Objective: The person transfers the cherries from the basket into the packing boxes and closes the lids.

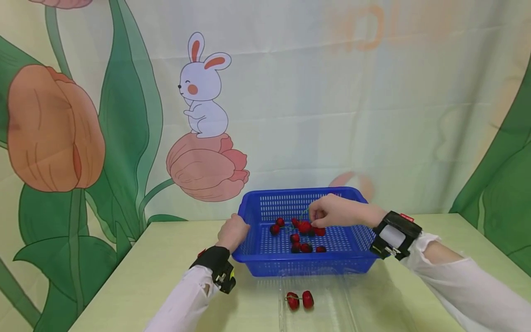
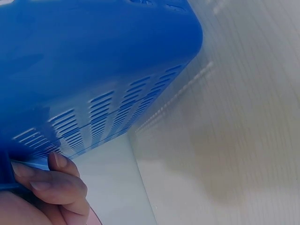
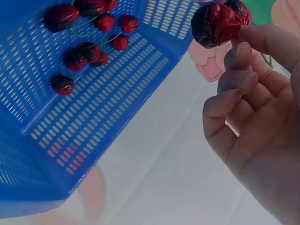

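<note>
While the left hand (image 1: 233, 233) grips the left rim of the blue basket (image 1: 265, 268), the right hand (image 1: 341, 211) pinches dark red cherries (image 3: 213, 26) over the basket. Picking these out seems the step in hand; the next move probably calls for a gentle lift, clear of the other cherries (image 1: 306, 248), toward the transparent tray (image 1: 332, 306), where two cherries (image 1: 308, 299) lie.

The basket (image 1: 307, 266) is glossy plastic, the tray (image 1: 329, 306) clear plastic, the cherries (image 3: 213, 26) shiny, some wrinkled, the backdrop (image 1: 290, 101) creased cloth
</note>
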Demonstrator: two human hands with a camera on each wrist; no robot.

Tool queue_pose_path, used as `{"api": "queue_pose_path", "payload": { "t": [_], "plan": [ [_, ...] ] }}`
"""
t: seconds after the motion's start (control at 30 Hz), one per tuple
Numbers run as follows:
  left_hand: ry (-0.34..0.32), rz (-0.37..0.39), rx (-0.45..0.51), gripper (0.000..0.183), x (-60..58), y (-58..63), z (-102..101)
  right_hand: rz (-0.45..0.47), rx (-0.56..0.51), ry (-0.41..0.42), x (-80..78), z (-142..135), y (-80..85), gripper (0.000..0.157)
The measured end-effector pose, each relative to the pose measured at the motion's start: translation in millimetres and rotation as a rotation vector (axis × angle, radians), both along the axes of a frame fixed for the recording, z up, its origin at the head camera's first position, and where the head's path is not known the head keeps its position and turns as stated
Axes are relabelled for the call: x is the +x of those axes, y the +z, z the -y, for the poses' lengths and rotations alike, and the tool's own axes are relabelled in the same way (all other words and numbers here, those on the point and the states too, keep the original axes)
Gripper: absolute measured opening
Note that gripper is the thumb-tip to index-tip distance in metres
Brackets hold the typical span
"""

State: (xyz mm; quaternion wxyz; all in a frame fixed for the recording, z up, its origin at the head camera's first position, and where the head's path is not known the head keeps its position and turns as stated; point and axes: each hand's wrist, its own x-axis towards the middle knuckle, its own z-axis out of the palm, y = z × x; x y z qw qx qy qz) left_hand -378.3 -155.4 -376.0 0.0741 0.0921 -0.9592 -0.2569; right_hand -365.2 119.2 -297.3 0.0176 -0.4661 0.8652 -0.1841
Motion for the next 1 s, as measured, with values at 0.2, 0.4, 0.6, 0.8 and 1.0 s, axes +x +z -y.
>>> {"api": "queue_pose_path", "payload": {
  "t": [0.2, 0.4, 0.6, 0.8, 1.0],
  "plan": [
    [0.001, 0.002, 0.002, 0.043, -0.9, -0.4, 0.3, -0.008, 0.004, 0.046, 11.4, 4.7, 0.7, 0.007],
    [-0.001, 0.003, 0.005, 0.045, -3.0, -2.6, 1.5, -0.003, 0.013, 0.066, 25.9, 7.6, -2.8, 0.009],
    [0.000, 0.011, 0.016, 0.045, -5.3, -2.7, 2.4, -0.022, 0.011, 0.101, 36.0, 7.1, -6.5, 0.008],
    [0.007, 0.012, 0.017, 0.045, -4.2, -1.8, 2.0, -0.040, 0.019, 0.093, 41.7, 5.2, -9.3, 0.008],
    [0.000, 0.010, 0.021, 0.045, -4.0, -3.5, 1.5, -0.084, 0.045, 0.070, 46.9, 1.6, -16.5, 0.007]
  ]
}}
